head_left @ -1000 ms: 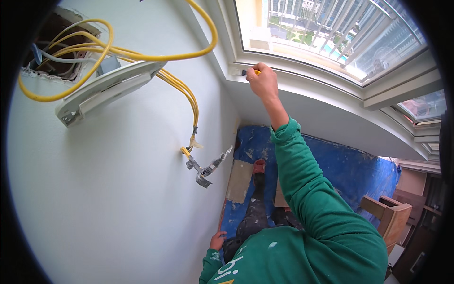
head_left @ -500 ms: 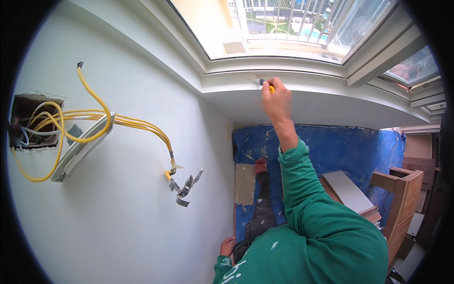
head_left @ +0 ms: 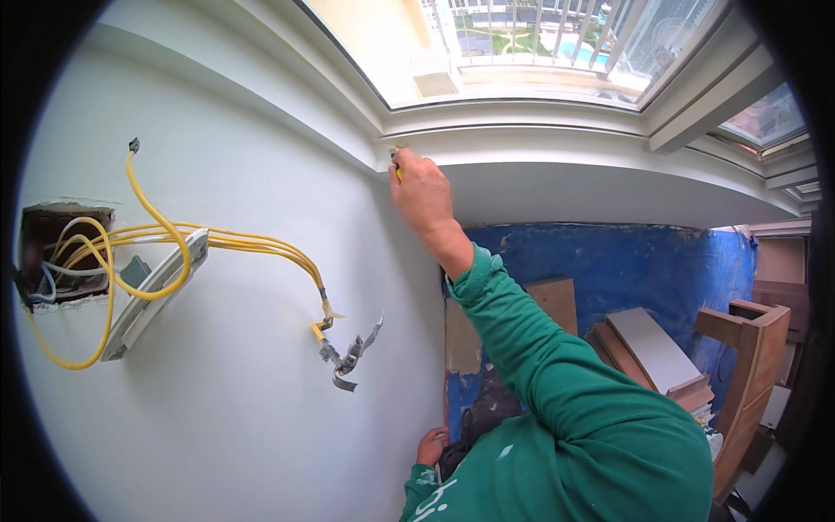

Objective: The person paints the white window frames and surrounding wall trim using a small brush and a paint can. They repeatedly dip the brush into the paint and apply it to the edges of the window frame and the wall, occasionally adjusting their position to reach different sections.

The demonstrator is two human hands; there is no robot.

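My right hand (head_left: pixel 421 193) reaches up to the left end of the white window ledge (head_left: pixel 539 155). It is closed on a small paintbrush (head_left: pixel 399 171) with a yellow handle, and the pale tip meets the ledge close to the wall corner. The fingers cover most of the brush. Low beside my dark trousers is my left hand (head_left: pixel 430 445), its fingers curled in by the wall. What it may hold is hidden.
Yellow cables (head_left: pixel 261 246) and a tilted switch plate (head_left: pixel 156 300) hang from an open wall box (head_left: pixel 65 252) on the left. Blue sheeting (head_left: pixel 626 261) covers the floor. White and brown boards (head_left: pixel 659 352) and a wooden frame (head_left: pixel 752 383) stand at right.
My right hand has moved left along the ledge with the paintbrush, from mid-ledge to the wall corner. My left hand stays low by the trousers.
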